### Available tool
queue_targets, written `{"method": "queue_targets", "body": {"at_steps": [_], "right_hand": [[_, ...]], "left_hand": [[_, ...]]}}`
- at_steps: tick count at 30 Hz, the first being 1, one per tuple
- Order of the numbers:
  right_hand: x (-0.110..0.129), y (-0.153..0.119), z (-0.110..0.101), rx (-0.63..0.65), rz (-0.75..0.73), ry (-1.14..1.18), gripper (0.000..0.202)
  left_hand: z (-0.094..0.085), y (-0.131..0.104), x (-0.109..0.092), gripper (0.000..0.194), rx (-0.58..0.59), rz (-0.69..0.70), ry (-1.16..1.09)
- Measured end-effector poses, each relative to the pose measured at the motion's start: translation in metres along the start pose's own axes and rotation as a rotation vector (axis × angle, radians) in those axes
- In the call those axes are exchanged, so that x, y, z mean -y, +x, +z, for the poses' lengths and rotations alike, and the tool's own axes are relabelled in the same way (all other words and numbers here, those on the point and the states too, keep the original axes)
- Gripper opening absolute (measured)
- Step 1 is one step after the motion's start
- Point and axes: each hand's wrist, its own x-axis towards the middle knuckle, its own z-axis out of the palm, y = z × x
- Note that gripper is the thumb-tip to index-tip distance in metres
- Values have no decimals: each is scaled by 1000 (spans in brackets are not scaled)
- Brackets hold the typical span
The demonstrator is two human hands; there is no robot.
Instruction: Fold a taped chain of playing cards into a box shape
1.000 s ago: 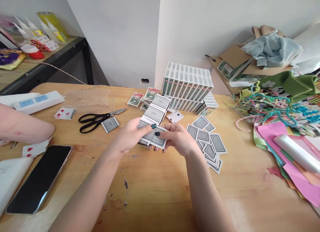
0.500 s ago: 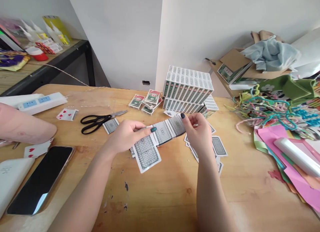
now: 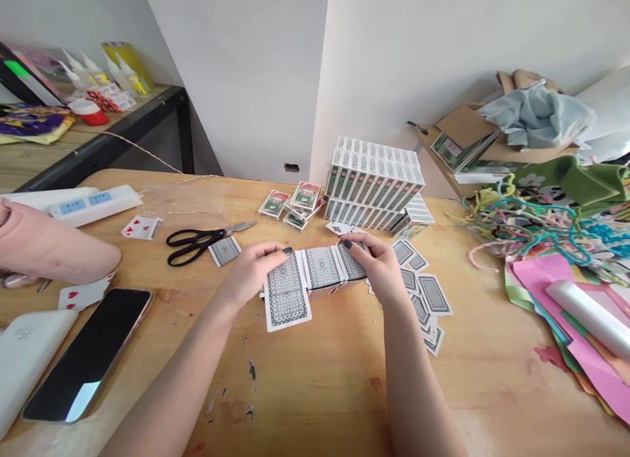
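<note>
Between my hands is a strip of joined playing cards (image 3: 322,268), backs up, with a grey patterned design. One card (image 3: 288,304) at its left end hangs down towards me. My left hand (image 3: 256,270) pinches the left end, thumb on top. At the right end my right hand (image 3: 371,263) grips the strip, its thumb also on top; the fingers beneath are hidden. Loose cards (image 3: 433,294) lie face down beyond my right wrist. Left of my left hand rest a single card (image 3: 225,250) and black-handled scissors (image 3: 194,241), blades pointing away.
Stacked card boxes (image 3: 371,174) stand at the back, beside a small pile of card packs (image 3: 305,197). A phone (image 3: 91,352), a pink cylinder (image 3: 54,243) and a power strip (image 3: 96,204) occupy the left. Tangled yarn (image 3: 531,220) and coloured sheets (image 3: 556,312) cover the right.
Both hands have lowered the strip of cards slightly, and it now lies more level. My right hand has come a little down and left. The whole view has shifted slightly.
</note>
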Motion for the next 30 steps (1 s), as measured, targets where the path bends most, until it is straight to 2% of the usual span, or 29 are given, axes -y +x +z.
{"method": "queue_targets", "body": {"at_steps": [3, 6, 17, 21, 24, 26, 30], "right_hand": [[0, 1, 2, 44, -7, -45, 21], [-1, 1, 4, 53, 4, -57, 22], [5, -3, 4, 137, -30, -86, 22], [6, -4, 3, 161, -18, -58, 22], [5, -3, 3, 160, -10, -42, 22], [4, -3, 3, 135, -2, -35, 22], [2, -1, 2, 47, 23, -21, 20]], "left_hand": [[2, -4, 0, 29, 16, 40, 108], [5, -3, 0, 33, 14, 84, 127], [5, -2, -1, 34, 105, 53, 157], [9, -1, 3, 33, 112, -8, -20], [12, 1, 5, 33, 53, 27, -137], [11, 3, 5, 33, 37, 51, -200], [2, 8, 8, 47, 25, 67, -401]]}}
